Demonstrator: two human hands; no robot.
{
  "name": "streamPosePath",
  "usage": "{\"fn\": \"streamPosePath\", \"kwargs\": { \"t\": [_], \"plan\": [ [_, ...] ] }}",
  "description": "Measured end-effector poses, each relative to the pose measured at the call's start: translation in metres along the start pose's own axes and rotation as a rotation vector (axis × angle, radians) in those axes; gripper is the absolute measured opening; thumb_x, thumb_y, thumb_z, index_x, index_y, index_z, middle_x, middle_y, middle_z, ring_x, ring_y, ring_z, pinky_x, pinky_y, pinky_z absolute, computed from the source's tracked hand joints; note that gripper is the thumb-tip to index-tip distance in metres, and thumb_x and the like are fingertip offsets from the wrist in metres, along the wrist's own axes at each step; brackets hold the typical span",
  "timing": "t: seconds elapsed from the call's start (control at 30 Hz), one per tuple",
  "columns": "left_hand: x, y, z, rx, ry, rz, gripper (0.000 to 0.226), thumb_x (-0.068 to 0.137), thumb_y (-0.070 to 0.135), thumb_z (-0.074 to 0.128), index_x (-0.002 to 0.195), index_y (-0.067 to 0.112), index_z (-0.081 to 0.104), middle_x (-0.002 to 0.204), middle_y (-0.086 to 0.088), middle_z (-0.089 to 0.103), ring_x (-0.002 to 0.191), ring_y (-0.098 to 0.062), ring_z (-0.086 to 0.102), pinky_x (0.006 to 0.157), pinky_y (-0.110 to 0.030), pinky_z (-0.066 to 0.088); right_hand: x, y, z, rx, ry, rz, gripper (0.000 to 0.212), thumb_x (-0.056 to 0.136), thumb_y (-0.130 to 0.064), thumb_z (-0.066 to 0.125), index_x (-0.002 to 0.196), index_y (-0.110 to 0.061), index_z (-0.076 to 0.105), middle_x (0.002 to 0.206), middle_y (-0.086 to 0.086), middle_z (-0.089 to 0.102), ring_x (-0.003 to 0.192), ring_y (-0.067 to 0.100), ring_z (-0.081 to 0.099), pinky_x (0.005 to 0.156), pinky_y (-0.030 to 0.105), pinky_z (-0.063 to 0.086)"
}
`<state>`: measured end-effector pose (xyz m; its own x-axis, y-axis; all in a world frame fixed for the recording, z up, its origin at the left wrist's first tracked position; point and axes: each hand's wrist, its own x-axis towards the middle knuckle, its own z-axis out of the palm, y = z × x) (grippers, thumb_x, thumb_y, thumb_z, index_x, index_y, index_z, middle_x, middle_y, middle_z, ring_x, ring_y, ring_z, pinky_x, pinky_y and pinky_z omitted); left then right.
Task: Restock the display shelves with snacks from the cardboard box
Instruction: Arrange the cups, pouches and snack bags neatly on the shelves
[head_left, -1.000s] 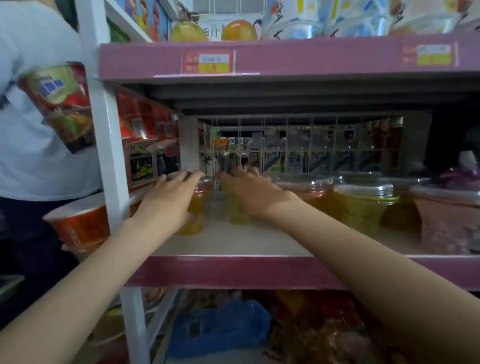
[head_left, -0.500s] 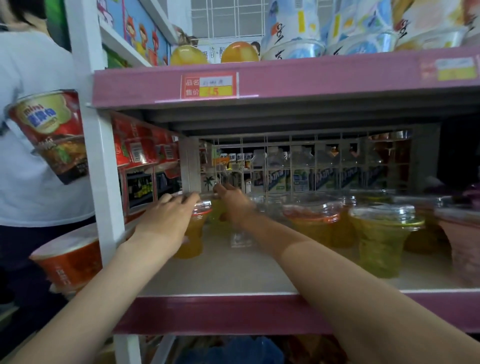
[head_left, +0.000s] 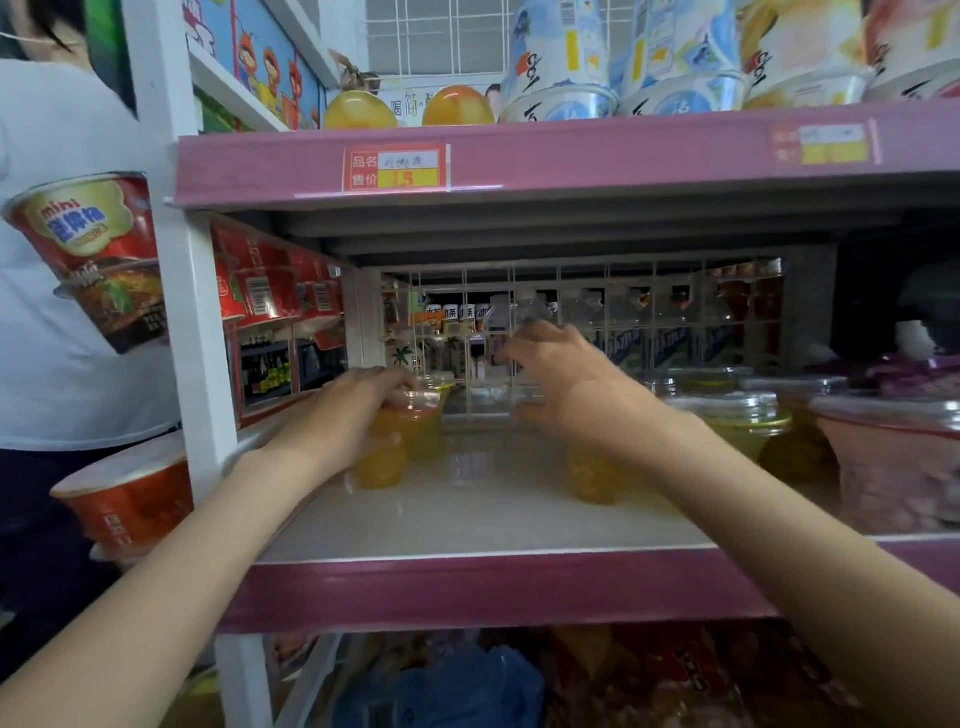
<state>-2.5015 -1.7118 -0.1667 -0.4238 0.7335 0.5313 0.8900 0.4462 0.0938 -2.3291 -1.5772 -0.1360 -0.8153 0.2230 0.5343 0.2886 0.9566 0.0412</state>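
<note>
On the pink-edged display shelf my left hand grips the lid and upper rim of an orange jelly cup that stands at the shelf's left end. A second, greener cup stands right behind it. My right hand hovers further back near the wire grid, fingers loosely curved with nothing between them. Another orange cup stands on the shelf under my right wrist, its top hidden by the wrist. The cardboard box is out of view.
Several green jelly cups and a pink cup fill the shelf's right side. The upper shelf hangs low overhead. At the left stands a person in a white shirt beside red noodle cups. A blue bag lies below.
The view has tilted up and closer. My right hand has pulled away from the cup it was placing and risen toward the grid. My left hand stays on its orange cup.
</note>
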Motion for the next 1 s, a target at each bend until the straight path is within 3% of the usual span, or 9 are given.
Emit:
{"fn": "streamPosePath", "kwargs": {
  "t": [0.1,0.23,0.33,0.5,0.63,0.7,0.8,0.87,1.0],
  "plan": [
    [0.005,0.004,-0.001,-0.075,0.009,-0.055,0.044,0.083,0.012,0.065,0.122,0.024,0.050,0.119,-0.002,0.059,0.101,-0.017,0.059,0.083,-0.034,0.052,-0.015,0.017,-0.012,-0.078,-0.127,0.036,0.040,0.093,-0.026,0.055,0.132,-0.019,0.047,0.130,0.006,0.052,0.117,0.024,0.050,0.097,0.033,0.043],
    [-0.001,0.004,-0.002,-0.026,0.046,-0.100,0.028,0.087,0.019,0.060,0.111,0.023,0.046,0.103,-0.006,0.062,0.079,-0.018,0.063,0.069,-0.038,0.055,-0.034,0.033,-0.008,-0.069,-0.201,0.021,0.054,0.089,-0.015,0.057,0.137,-0.029,0.037,0.138,0.000,0.044,0.121,0.024,0.047,0.098,0.036,0.044],
    [-0.008,0.006,-0.003,-0.053,0.098,-0.121,0.024,0.089,0.022,0.057,0.111,0.019,0.046,0.090,-0.002,0.062,0.068,-0.015,0.060,0.056,-0.029,0.050,-0.037,0.037,-0.005,-0.183,-0.174,0.005,0.066,0.087,-0.002,0.054,0.142,-0.028,0.028,0.142,0.001,0.039,0.124,0.024,0.043,0.100,0.037,0.042],
    [-0.014,0.018,-0.001,-0.025,0.071,-0.028,0.033,0.091,0.021,0.054,0.122,0.018,0.042,0.116,-0.006,0.059,0.094,-0.026,0.061,0.068,-0.033,0.049,-0.038,0.040,-0.004,-0.181,-0.071,-0.018,0.042,0.088,-0.004,0.053,0.126,-0.021,0.050,0.118,0.004,0.060,0.106,0.022,0.058,0.090,0.033,0.048],
    [-0.015,0.016,-0.007,-0.006,-0.025,-0.078,0.041,0.089,0.026,0.058,0.122,0.020,0.034,0.101,0.000,0.052,0.073,-0.018,0.055,0.052,-0.027,0.041,-0.042,0.044,-0.004,-0.139,-0.037,-0.030,0.030,0.083,-0.020,0.064,0.112,-0.017,0.055,0.100,0.002,0.060,0.092,0.017,0.055,0.076,0.028,0.047],
    [-0.016,0.017,-0.008,0.009,-0.039,-0.091,0.054,0.083,0.030,0.066,0.124,0.021,0.032,0.107,-0.001,0.053,0.082,-0.015,0.053,0.059,-0.024,0.040,-0.044,0.043,-0.002,-0.149,-0.005,-0.059,0.039,0.083,-0.032,0.065,0.117,-0.017,0.054,0.108,0.002,0.059,0.101,0.018,0.045,0.081,0.029,0.043],
    [-0.017,0.020,0.003,0.044,0.023,-0.075,0.069,0.077,0.035,0.071,0.131,0.019,0.031,0.128,-0.006,0.051,0.110,-0.022,0.050,0.090,-0.032,0.044,-0.043,0.041,0.002,-0.258,-0.052,-0.079,0.054,0.085,-0.034,0.063,0.132,-0.018,0.042,0.128,0.001,0.050,0.117,0.023,0.035,0.098,0.032,0.036],
    [-0.019,0.019,0.011,0.103,0.064,-0.065,0.078,0.074,0.038,0.073,0.135,0.020,0.029,0.141,-0.006,0.040,0.128,-0.025,0.036,0.106,-0.038,0.030,-0.040,0.042,0.004,-0.337,-0.093,-0.101,0.059,0.086,-0.027,0.061,0.138,-0.018,0.033,0.135,0.001,0.044,0.119,0.024,0.031,0.103,0.034,0.034],
    [-0.021,0.010,0.014,0.120,0.103,-0.030,0.077,0.072,0.037,0.074,0.135,0.022,0.031,0.143,-0.003,0.038,0.133,-0.023,0.027,0.107,-0.039,0.026,-0.040,0.047,0.008,-0.358,-0.087,-0.084,0.065,0.088,-0.015,0.059,0.142,-0.024,0.025,0.140,-0.001,0.042,0.123,0.026,0.034,0.103,0.036,0.034]
  ]
}}
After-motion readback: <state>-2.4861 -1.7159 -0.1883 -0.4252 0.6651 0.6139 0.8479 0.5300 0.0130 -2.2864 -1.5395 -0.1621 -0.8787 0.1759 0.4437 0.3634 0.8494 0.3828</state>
